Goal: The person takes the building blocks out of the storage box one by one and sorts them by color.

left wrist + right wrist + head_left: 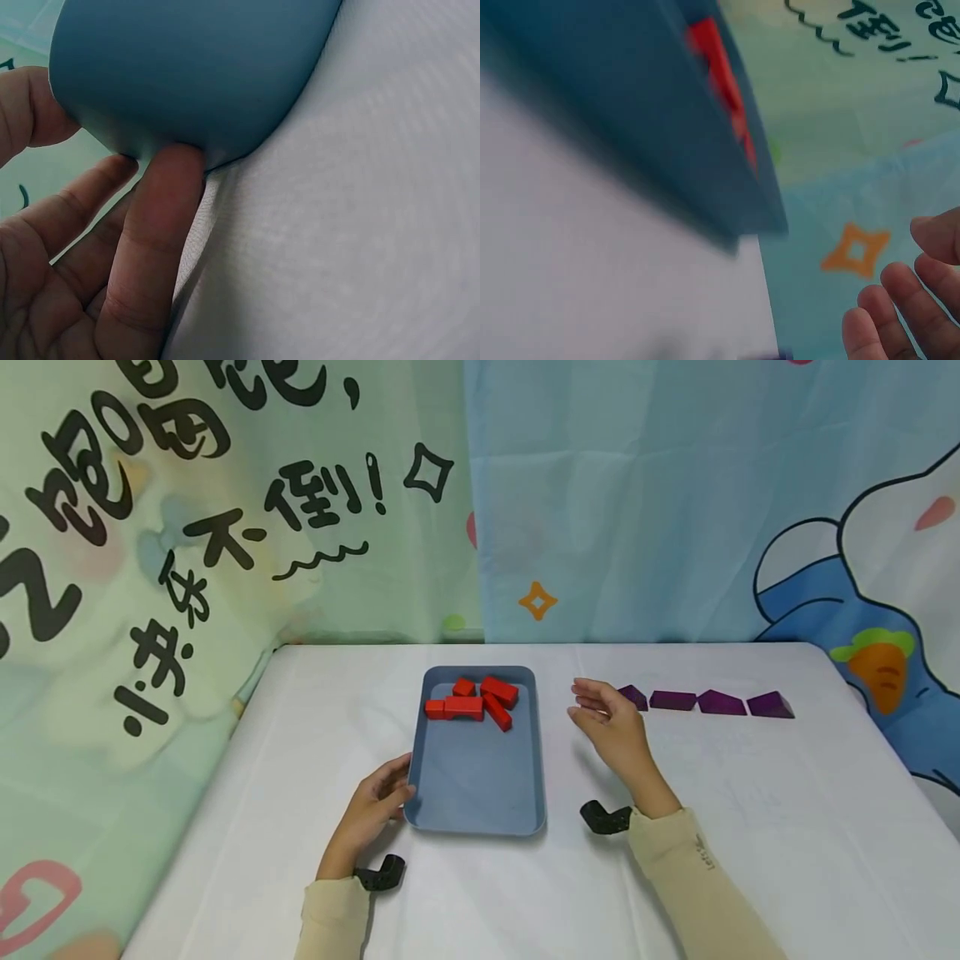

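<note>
A blue-grey tray [480, 785] lies on the white table, with several red blocks [463, 707] grouped at its far end. My left hand [381, 795] holds the tray's left side near the front corner. In the left wrist view, the thumb is at the rim and the fingers [154, 240] press against the tray's outer wall. To the right of the tray, my right hand [615, 732] is held above the table with loosely bent fingers and nothing in them. It partly covers the leftmost of several purple blocks [722, 702] set in a row.
Printed curtains [637, 527] hang behind the white table [675, 877] and along its left side. A black wrist device [606, 818] sits on the right wrist, and another [381, 872] on the left.
</note>
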`<state>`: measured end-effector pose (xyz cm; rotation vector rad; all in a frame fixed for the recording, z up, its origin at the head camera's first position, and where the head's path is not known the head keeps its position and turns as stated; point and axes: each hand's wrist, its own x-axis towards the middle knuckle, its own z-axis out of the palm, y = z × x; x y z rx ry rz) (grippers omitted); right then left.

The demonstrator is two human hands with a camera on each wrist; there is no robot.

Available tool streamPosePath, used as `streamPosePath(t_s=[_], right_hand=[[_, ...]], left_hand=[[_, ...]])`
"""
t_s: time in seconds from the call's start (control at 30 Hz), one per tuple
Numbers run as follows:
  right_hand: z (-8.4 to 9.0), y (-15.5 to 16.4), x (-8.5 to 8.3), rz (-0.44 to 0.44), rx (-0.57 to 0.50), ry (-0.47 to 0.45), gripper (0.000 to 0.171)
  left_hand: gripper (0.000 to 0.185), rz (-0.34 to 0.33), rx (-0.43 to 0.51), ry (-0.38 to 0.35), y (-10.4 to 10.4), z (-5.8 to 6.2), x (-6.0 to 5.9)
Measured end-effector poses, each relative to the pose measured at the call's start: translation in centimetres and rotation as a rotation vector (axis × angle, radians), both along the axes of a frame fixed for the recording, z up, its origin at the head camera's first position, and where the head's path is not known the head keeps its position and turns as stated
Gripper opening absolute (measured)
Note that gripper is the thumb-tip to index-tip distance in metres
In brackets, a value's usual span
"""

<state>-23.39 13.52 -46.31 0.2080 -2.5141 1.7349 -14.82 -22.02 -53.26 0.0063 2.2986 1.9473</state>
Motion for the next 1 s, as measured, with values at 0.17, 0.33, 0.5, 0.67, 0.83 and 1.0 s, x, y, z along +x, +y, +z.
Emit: streamPosePath(t_s=[0.17, 0.33, 0.5, 0.67, 0.83, 1.0], right_hand=[[-0.2, -3.7, -0.8, -0.008, -0.086, 0.001, 0.042], [-0.8, -7.3, -1.3, -0.016, -0.137, -0.026, 0.039], [-1.9, -10.1, -1.5, -0.059, -0.139, -0.025, 0.039], [-2.8, -11.5, -1.7, -0.095, -0.050, -0.022, 0.042], [-3.0, -12.0, -2.0, -0.125, 0.043, -0.028, 0.039], [-2.9, -12.4, -2.0, -0.166, 0.118, -0.034, 0.033]], left_hand=[[0.058, -0.009, 0.008, 0.000, -0.1, 0.0, 0.0], [0.058, -0.009, 0.015, 0.001, -0.1, -0.1, -0.1], [0.058, -0.008, 0.011, -0.001, -0.1, -0.1, -0.2], [0.058, -0.006, 0.004, -0.003, 0.0, 0.1, -0.1], [0.058, -0.004, 0.005, -0.008, -0.1, -0.1, -0.1], [0.058, -0.002, 0.006, -0.002, -0.1, -0.1, -0.1]])
